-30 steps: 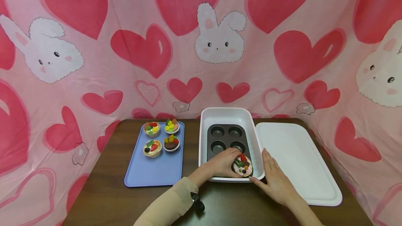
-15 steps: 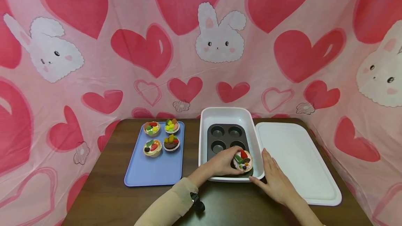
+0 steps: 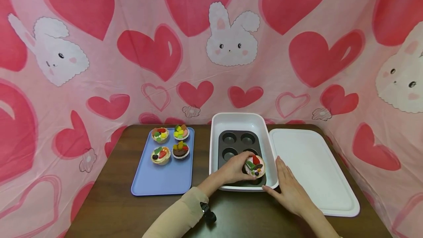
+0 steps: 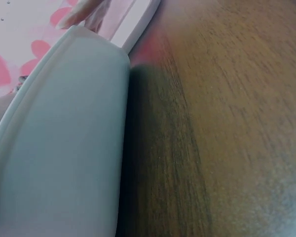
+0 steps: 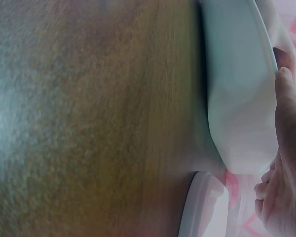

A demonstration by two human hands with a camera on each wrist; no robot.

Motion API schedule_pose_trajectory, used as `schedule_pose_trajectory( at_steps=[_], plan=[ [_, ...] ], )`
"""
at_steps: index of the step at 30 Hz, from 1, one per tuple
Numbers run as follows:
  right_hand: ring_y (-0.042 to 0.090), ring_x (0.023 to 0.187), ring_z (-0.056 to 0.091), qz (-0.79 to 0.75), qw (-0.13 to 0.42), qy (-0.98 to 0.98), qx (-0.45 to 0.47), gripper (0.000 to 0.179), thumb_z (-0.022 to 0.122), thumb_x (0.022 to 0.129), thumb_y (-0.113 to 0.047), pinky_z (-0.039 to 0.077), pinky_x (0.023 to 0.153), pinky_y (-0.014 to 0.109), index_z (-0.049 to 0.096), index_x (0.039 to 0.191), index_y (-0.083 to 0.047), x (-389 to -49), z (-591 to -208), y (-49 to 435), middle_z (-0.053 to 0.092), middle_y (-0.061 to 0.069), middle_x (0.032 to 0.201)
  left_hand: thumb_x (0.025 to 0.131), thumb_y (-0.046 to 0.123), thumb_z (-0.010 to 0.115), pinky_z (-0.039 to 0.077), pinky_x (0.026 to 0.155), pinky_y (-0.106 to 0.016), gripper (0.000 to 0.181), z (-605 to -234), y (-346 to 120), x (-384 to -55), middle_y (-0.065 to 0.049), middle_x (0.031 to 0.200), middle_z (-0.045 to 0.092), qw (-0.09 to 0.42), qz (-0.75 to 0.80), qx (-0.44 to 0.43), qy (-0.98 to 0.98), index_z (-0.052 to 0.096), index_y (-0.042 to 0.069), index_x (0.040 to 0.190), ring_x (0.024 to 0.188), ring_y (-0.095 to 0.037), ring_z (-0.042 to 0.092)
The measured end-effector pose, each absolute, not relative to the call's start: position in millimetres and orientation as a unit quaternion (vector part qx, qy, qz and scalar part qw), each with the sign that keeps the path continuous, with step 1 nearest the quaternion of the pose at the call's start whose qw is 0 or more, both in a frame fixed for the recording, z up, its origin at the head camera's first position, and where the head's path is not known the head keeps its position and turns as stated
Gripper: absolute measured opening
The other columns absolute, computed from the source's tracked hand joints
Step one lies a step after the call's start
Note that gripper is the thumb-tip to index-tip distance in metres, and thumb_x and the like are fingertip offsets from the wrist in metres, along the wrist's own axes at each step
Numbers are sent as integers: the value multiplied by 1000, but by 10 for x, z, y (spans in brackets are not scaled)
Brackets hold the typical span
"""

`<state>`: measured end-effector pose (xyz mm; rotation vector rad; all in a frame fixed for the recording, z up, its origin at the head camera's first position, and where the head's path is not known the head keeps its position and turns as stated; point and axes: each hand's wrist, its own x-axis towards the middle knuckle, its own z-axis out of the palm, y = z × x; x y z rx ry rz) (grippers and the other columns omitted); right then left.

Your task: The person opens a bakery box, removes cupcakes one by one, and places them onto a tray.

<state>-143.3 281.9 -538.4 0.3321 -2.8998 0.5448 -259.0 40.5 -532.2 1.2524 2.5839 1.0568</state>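
My left hand (image 3: 232,169) grips a small fruit tart (image 3: 255,166) with pink cream, a strawberry and green pieces on top. The tart is at the near right of a dark muffin pan (image 3: 238,136), above a cup that partly shows under it. This pan lies inside a deep white container (image 3: 269,150). With its fingers fairly straight, my right hand (image 3: 292,190) rests at the container's near right corner, thumb on the rim. In the right wrist view, the same thumb touches the rim of the white container (image 5: 241,98).
On the left is a blue tray (image 3: 160,183) with several fruit-topped tarts (image 3: 161,155) at its far end. A flat white lid (image 3: 314,168) lies to the right of the container. A pink patterned cloth (image 3: 228,80) hangs behind the brown table (image 3: 112,179).
My left hand has raised the tart slightly out of its cup and away from the near rim. The right hand stays at the container's corner.
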Motion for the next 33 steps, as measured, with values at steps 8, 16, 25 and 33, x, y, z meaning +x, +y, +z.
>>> schedule_pose_trajectory(
  at_steps=[8,16,25,33],
  plan=[
    [51,161,35,183,84,-974,108,111,75,100,-55,-6,135,19,19,171,8,-1424,-5384,2816,25,31,178,86,22,97,54,119,-32,79,-5337,399,-2635,-6,145,68,44,411,388,824,55,12,151,130,-15,67],
    [51,162,35,184,82,-974,105,111,76,99,-55,4,141,29,19,171,8,-1422,-5387,2820,25,32,178,81,10,99,61,91,-17,80,-5291,366,-2694,-9,140,71,102,522,325,782,58,16,150,113,-6,68],
    [51,164,32,188,64,-975,94,112,74,100,-58,15,141,45,18,171,8,-1421,-5366,2821,23,31,180,81,7,98,60,88,-25,84,-5259,330,-2730,-8,146,66,135,582,288,748,57,17,155,109,-6,59],
    [52,162,34,189,76,-974,103,112,75,100,-56,-10,131,15,19,171,9,-1424,-5367,2820,25,32,178,85,13,96,52,104,-37,75,-5204,266,-2705,-6,142,69,159,597,228,753,61,21,151,110,-11,61]
  ],
)
